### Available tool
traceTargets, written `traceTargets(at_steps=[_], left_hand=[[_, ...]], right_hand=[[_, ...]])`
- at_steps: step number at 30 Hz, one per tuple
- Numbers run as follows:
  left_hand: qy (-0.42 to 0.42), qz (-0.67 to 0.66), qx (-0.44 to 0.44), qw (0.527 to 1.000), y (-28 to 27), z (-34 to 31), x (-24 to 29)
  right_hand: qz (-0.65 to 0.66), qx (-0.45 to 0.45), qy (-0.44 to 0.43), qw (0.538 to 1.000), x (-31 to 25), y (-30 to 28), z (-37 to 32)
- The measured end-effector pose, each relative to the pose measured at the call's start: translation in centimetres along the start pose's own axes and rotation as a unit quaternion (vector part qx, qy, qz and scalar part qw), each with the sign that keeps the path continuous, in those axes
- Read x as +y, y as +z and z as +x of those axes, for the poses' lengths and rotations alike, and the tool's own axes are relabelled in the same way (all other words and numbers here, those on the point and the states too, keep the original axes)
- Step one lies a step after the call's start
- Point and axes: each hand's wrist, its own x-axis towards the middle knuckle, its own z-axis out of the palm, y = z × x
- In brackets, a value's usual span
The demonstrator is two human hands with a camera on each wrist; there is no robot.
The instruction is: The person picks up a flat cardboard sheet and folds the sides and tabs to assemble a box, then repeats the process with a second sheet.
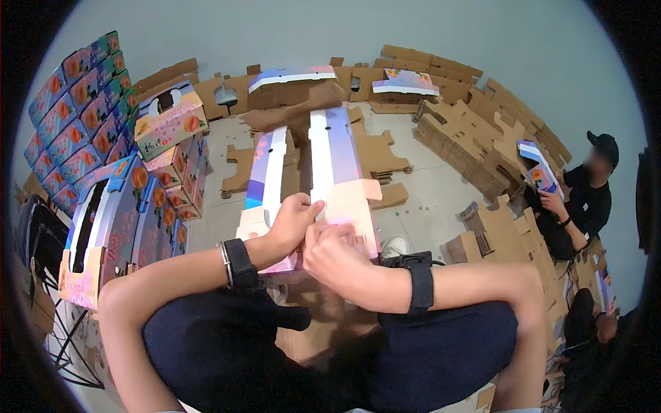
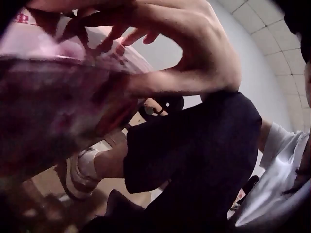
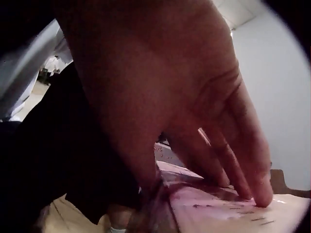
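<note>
Left hand [image 1: 292, 223] and right hand [image 1: 337, 255] both grip the near end of the printed carton [image 1: 336, 158], which sits centre-view, its top slot uncovered. Likely step: closing that end; next move probably calls for seating the flap [image 1: 352, 204] squarely. Stacked cartons [image 1: 81, 122] left, flat cardboard [image 1: 451, 141] right.

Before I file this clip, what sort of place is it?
Probably a carton-assembly or packing room: flat cardboard lies piled on the floor, printed boxes stand stacked at the left, and a second person holds a carton.
</note>
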Motion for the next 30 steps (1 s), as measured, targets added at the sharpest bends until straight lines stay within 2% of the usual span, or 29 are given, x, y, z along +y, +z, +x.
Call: traceTargets(at_steps=[2, 4, 5, 7, 9, 10, 11, 13, 14, 15, 17, 19, 21, 23, 24, 28, 30], left_hand=[[-0.009, -0.040, 0.001, 0.999, -0.3, -0.3, 1.1], [-0.013, -0.117, 0.008, 0.993, -0.5, -0.1, 1.2], [-0.014, -0.117, 0.008, 0.993, -0.5, -0.1, 1.2], [-0.067, -0.123, 0.026, 0.990, -0.4, -0.9, 2.9], [-0.066, -0.138, 0.039, 0.987, -0.6, -0.5, 2.3], [-0.049, -0.137, 0.041, 0.988, -0.7, -0.3, 2.0], [-0.032, -0.136, 0.043, 0.989, -0.8, -0.1, 1.6], [-0.030, -0.146, 0.053, 0.987, -0.8, 0.1, 0.9], [-0.027, -0.159, 0.063, 0.985, -0.8, 0.3, 0.5], [-0.025, -0.172, 0.071, 0.982, -0.8, 0.3, 0.2], [-0.046, -0.189, 0.067, 0.979, -1.4, 0.7, -0.2], [-0.055, -0.212, 0.013, 0.976, -2.2, 1.1, -0.6], [-0.061, -0.194, 0.008, 0.979, -2.6, 0.9, -0.5], [-0.058, -0.257, 0.066, 0.962, -2.2, 0.4, 0.1], [-0.053, -0.238, 0.038, 0.969, -2.9, 0.4, -0.2], [-0.093, -0.251, 0.083, 0.960, -2.7, 0.7, -0.4], [-0.108, -0.273, 0.012, 0.956, -2.8, 0.6, -0.2]], right_hand=[[-0.024, -0.023, 0.045, 0.998, 0.3, -0.1, -0.2], [-0.012, -0.010, 0.049, 0.999, 0.3, 0.7, -0.5], [-0.001, 0.002, 0.054, 0.999, 0.1, 1.1, -0.5], [0.014, -0.023, 0.075, 0.997, -0.3, 1.5, -0.3], [-0.028, -0.011, 0.102, 0.994, 0.0, 1.8, -0.2], [-0.035, -0.056, 0.123, 0.990, -0.1, 1.5, 0.2], [-0.033, -0.055, 0.123, 0.990, 0.1, 1.5, 0.3], [0.006, -0.121, 0.063, 0.991, 1.0, 1.8, 0.4], [-0.019, -0.166, 0.041, 0.985, 1.1, 1.6, 0.7], [-0.017, -0.166, 0.041, 0.985, 0.9, 1.9, 0.6], [-0.020, -0.104, 0.076, 0.991, 0.1, 3.5, 0.5], [0.005, -0.080, 0.094, 0.992, -0.2, 4.6, 0.2], [0.068, 0.036, 0.073, 0.994, -0.1, 5.1, -0.4], [0.080, 0.066, 0.042, 0.994, 0.0, 4.9, -1.0], [0.092, 0.095, 0.011, 0.991, -0.1, 4.5, -1.0], [0.167, 0.123, 0.011, 0.978, -0.2, 3.0, -1.0], [0.261, 0.064, -0.048, 0.962, 0.5, 2.1, -1.4]])
